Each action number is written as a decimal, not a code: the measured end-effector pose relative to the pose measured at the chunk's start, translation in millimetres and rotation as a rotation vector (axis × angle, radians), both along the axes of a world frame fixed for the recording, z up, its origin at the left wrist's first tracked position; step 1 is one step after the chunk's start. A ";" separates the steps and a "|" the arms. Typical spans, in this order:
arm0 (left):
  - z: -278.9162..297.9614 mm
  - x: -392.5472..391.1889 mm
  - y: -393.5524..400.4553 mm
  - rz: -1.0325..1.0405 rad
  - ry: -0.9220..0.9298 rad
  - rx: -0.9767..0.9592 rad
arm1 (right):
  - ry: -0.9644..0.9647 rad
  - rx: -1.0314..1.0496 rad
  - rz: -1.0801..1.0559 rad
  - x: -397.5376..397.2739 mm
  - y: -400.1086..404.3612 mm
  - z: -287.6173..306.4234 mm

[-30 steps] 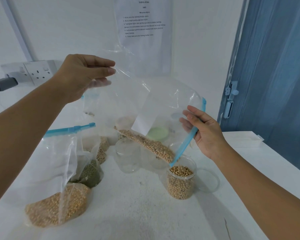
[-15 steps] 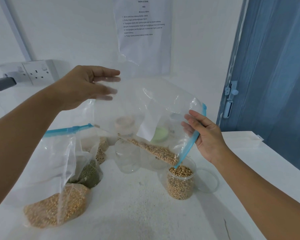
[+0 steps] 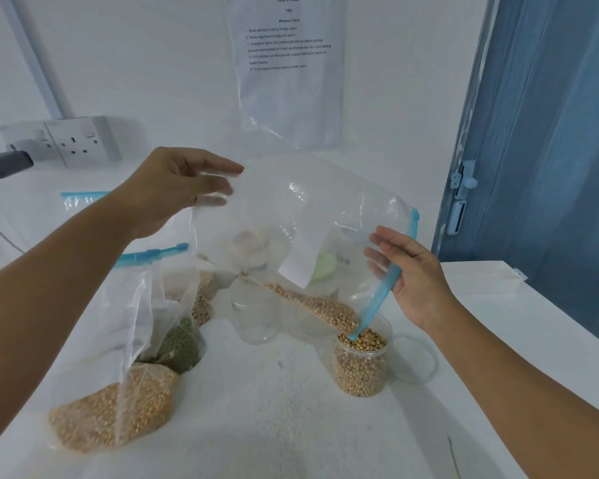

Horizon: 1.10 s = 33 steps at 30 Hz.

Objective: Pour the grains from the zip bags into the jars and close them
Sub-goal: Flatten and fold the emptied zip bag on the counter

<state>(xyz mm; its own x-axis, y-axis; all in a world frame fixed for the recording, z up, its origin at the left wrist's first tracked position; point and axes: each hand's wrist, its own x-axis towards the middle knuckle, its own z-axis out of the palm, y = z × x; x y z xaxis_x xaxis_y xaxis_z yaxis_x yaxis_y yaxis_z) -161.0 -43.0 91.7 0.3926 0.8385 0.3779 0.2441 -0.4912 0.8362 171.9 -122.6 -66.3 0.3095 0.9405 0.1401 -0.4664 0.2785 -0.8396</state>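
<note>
Over the white table (image 3: 256, 426), clear zip bag (image 3: 291, 216) held tilted, blue zip mouth pointing down into the open jar (image 3: 360, 364) at right of centre. Left hand (image 3: 173, 191) pinches the raised far corner of the bag, fingers extended over the film. Right hand (image 3: 419, 278) grips the blue zip edge beside the mouth, fingers curled on it. Soybeans (image 3: 322, 307) gathered along the low fold, lowest ones at the jar rim. Jar nearly full, beans heaped to the top.

Step in hand, judged: pouring the first bag, close to done; a modest band of beans left in the bag.

Next move calls for: steeper lift of the left corner and a light shake, mouth kept inside the rim; spill risk since little headroom shows. Then the clear lid (image 3: 417, 357), lying just right of the jar, onto it.

Remaining: empty jar (image 3: 253, 312) beyond centre; bag of yellow grain (image 3: 111, 413) near left, bag of green grain (image 3: 180, 344) behind it, both unpoured. Wall socket (image 3: 73, 141) far left.
</note>
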 end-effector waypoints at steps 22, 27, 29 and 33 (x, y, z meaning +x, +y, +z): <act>-33.5 -27.2 -6.5 0.051 -0.009 -0.102 | -0.039 -0.009 -0.030 -4.8 7.4 -14.8; -36.5 -40.9 2.4 0.039 0.130 -0.230 | -0.030 -0.021 -0.030 -3.9 6.8 -15.1; -34.6 -43.2 -0.1 0.038 0.239 -0.241 | -0.024 -0.021 -0.033 -3.2 7.3 -15.3; -33.2 -36.6 0.0 0.057 0.298 -0.168 | 0.004 -0.023 -0.027 -1.6 7.4 -15.6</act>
<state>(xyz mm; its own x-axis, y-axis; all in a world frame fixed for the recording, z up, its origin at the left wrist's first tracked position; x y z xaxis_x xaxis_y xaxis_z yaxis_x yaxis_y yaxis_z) -197.6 -43.0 58.5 0.4151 0.9033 0.1084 0.5127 -0.3307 0.7923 170.3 -115.3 -81.9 0.3353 0.9348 0.1173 -0.4626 0.2718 -0.8438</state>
